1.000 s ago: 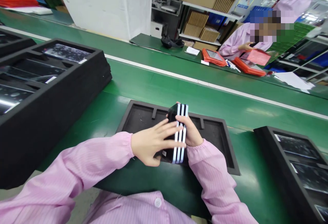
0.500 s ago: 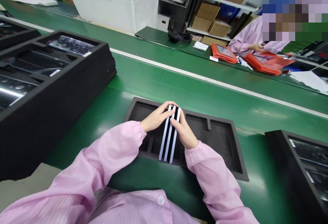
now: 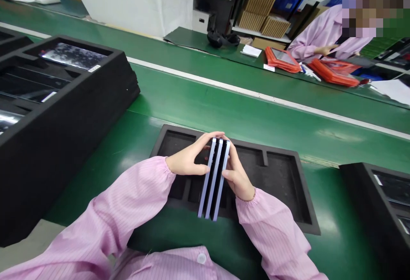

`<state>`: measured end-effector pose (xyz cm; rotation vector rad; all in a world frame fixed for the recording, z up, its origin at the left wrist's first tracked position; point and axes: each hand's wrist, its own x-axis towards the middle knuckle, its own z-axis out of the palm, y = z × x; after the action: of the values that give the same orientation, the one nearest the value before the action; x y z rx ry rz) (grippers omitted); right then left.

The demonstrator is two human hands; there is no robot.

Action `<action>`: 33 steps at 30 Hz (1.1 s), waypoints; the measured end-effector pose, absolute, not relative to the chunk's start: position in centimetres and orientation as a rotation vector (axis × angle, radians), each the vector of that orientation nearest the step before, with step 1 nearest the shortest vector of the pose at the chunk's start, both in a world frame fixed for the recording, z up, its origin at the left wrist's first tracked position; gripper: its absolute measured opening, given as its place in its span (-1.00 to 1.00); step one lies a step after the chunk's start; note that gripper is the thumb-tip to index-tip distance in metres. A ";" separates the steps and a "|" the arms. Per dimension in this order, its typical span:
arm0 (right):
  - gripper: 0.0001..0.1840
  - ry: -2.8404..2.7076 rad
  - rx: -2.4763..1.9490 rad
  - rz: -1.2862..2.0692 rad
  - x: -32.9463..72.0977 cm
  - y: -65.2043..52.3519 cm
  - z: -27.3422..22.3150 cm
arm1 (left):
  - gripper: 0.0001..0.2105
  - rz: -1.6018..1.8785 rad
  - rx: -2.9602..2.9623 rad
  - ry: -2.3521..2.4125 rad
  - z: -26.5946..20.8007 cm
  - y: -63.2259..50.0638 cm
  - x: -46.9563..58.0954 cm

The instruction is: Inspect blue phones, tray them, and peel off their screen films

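Note:
Three smartphones (image 3: 212, 179) with pale lilac metal edges stand side by side on edge between my hands, narrow dark gaps between them. My left hand (image 3: 192, 156) grips their left side, thumb against the nearest edge and fingers over the far end. From the right, my right hand (image 3: 238, 175) presses the stack with its thumb on the right-hand phone; its other fingers are partly hidden behind. Beneath them lies a black foam tray (image 3: 282, 186) with moulded compartments, partly covered by the phones and my hands.
At left rises a tall stack of black foam trays (image 3: 96, 100) holding dark-screened phones. Another loaded tray stack (image 3: 368, 194) stands at right. Across the green bench (image 3: 250, 113) are orange pouches (image 3: 282, 60), papers (image 3: 251, 51) and a co-worker in a pink sleeve (image 3: 315, 36).
The phones have come slightly nearer to me. My left thumb has slid down from their top to the left phone's side, and my right thumb sits lower. The view has shifted a little.

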<state>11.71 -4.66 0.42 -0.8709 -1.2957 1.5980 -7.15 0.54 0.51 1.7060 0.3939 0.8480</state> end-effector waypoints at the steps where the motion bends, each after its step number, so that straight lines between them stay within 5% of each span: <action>1: -0.08 -1.306 -0.879 1.580 11.7 -4.7 0.4 | -0.21 0.854 1.719 0.399 0.6 0.5 -7.1; 19: -0.07 -1.357 -0.856 1.558 11.7 -4.8 0.5 | -0.34 0.993 1.787 0.480 1.4 -0.5 -6.3; 33: -0.32 -1.270 -0.837 1.454 11.3 -4.9 0.4 | -0.45 1.028 1.818 0.399 1.1 -0.1 -6.1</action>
<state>11.27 -4.91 0.39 -0.8367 -1.2699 1.4541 -6.05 -0.09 1.06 1.8181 0.3991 1.0282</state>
